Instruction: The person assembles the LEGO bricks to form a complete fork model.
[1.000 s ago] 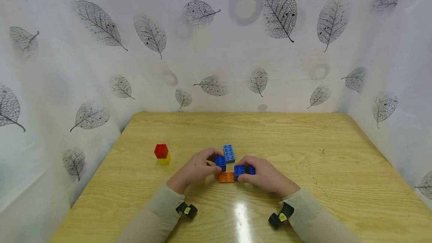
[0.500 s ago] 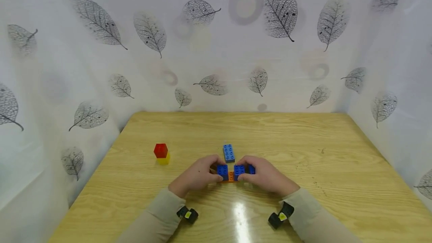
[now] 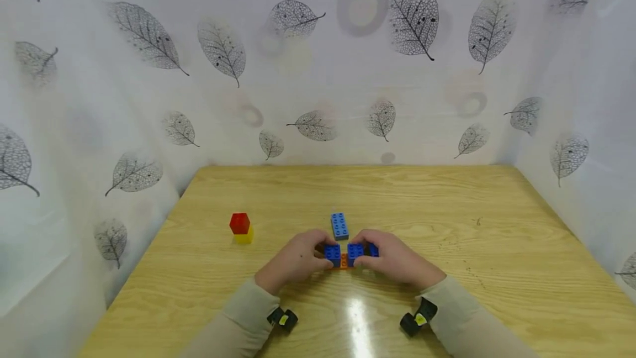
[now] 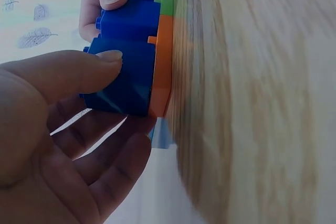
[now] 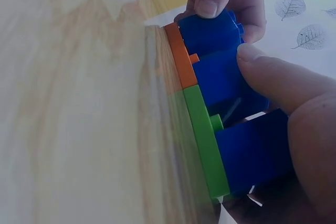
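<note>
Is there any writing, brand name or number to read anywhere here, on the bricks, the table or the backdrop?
None: no words, numbers or brand marks can be read.
The dark blue bricks between the left hand and right hand show bare studs.
The light blue brick and the red and yellow blocks are plain.
The backdrop bears only leaf prints.

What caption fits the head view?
Two hands, left hand and right hand, hold blue bricks on a wooden table.
</note>
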The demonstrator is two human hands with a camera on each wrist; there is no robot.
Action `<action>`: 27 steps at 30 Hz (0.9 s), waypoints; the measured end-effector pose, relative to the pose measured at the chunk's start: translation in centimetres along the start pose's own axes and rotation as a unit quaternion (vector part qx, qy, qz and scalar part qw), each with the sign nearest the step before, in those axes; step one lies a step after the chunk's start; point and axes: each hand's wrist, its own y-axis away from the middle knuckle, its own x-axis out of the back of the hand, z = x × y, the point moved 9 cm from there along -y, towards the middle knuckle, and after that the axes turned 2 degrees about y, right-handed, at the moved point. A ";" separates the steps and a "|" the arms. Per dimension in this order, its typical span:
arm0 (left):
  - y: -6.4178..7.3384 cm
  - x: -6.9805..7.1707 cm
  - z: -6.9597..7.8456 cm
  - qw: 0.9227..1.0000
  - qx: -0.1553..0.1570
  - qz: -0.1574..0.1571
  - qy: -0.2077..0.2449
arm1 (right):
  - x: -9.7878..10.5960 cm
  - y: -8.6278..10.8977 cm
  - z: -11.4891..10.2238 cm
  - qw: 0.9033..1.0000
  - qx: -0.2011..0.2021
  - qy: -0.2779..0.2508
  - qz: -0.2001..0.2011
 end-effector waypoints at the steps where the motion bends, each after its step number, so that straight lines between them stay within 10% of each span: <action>1: 0.0 -0.1 0.0 1.000 -0.001 0.000 -0.002 | 0.0 0.0 0.0 1.000 -0.001 0.000 -0.004; 27: -0.5 -0.1 -1.0 0.999 -0.029 -0.036 0.022 | 0.1 0.1 0.0 0.998 0.016 0.051 -0.013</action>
